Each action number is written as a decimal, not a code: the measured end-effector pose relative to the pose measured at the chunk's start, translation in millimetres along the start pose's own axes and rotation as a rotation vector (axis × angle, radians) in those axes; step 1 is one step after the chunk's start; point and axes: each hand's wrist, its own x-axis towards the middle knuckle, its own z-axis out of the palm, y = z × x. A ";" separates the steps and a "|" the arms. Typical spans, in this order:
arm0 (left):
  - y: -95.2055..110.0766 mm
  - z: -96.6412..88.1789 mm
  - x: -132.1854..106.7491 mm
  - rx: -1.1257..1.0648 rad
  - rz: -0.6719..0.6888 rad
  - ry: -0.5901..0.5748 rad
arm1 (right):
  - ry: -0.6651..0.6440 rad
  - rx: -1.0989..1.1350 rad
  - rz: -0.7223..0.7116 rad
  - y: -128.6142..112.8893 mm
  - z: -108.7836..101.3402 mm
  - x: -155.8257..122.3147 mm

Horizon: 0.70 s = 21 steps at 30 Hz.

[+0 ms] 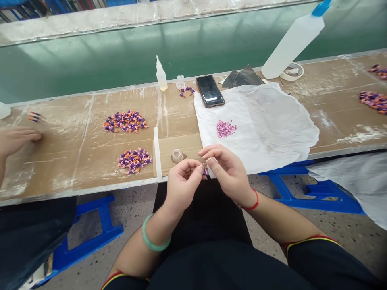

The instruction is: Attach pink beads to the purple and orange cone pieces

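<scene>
Along a long workbench [69, 161] covered in cardboard under clear plastic, white powder streaks the surface, with a green panel [90, 60] behind it and blue plastic stools [311, 189] below on a speckled terrazzo floor [193, 197].

At the bench's near edge, the person's left hand [184, 182], wearing a pale green bangle [155, 237], and right hand [226, 173], wearing a red string bracelet [250, 203], are held close together. The left thumb and forefinger are pinched on a small purple piece [205, 172], which is mostly hidden. The right fingers [211, 155] curl just beside it, but the view does not show whether they touch it.

Just left of the hands stands a small glass jar [177, 155] on bare cardboard. Just beyond them lies a crumpled white sheet [272, 125] with a heap of pink beads [226, 129] on it. Two piles of purple and orange pieces [125, 121] lie further left. A co-worker's hand [16, 141] rests flat on the bench, near a few loose pieces [34, 117]. Across the bench are a smartphone [210, 90], a small glue bottle [161, 78] and a large squeeze bottle with a blue cap [292, 42].
</scene>
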 end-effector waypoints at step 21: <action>15.7 -27.0 0.3 0.086 -0.106 -0.220 | -0.603 -0.211 -0.211 -18.6 -25.5 40.2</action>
